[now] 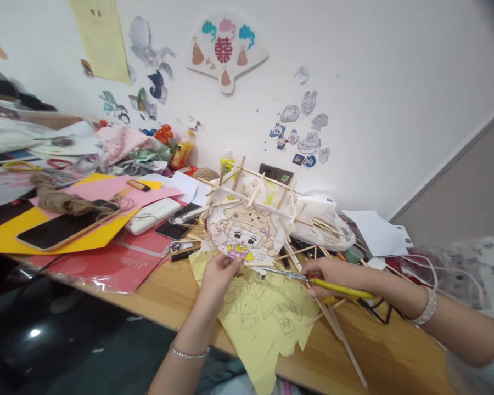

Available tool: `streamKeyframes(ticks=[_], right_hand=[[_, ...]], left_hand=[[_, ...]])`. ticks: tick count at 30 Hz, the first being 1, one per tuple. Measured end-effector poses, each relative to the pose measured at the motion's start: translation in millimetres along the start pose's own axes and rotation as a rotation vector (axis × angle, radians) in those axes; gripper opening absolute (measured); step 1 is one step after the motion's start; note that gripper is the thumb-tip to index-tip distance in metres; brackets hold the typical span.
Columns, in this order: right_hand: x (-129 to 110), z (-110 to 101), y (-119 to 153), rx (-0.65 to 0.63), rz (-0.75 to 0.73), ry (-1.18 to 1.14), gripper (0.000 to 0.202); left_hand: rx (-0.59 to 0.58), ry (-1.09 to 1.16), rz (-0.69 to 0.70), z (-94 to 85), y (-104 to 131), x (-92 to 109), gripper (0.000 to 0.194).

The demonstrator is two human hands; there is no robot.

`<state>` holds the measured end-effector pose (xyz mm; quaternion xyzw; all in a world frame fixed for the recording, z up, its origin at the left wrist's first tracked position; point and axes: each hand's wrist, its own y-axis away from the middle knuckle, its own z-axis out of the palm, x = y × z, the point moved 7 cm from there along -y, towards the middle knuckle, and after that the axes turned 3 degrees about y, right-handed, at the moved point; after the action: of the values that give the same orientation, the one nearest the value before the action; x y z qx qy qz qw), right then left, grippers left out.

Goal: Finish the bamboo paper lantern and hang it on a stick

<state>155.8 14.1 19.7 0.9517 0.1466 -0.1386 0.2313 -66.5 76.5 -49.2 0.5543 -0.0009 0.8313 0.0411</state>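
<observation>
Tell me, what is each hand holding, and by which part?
The left hand pinches the cartoon drawing by its lower edge. The right hand grips the yellow-handled scissors by the front of the handles, near the blades.

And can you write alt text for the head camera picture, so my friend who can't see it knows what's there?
A person's left hand pinches the lower edge of a cartoon drawing; the right hand holds yellow-handled scissors, blades near that edge. Thin wooden sticks are around the drawing, and sketched yellow paper hangs over the edge of a cluttered table.
</observation>
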Motion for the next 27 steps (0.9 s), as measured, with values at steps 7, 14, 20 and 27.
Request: streamKeyframes(ticks=[7,14,20,27], right_hand=[[-8,-4,-3,0.014,-0.016,0.068,0.054],[-6,1,-8,0.018,-0.068,-0.006,0.047],[-7,2,-5,0.015,-0.032,-0.022,0.045],[-10,3,-10,-0.008,-0.006,0.010,0.052]], left_hand=[[0.011,0.042,-0.033,2.0,0,-4,0.040],[0.001,0.058,-0.036,1.7,-1,-7,0.043],[-0.005,0.072,-0.041,1.8,-2,-10,0.045],[0.004,-0.062,-0.015,2.8,-1,-9,0.043]])
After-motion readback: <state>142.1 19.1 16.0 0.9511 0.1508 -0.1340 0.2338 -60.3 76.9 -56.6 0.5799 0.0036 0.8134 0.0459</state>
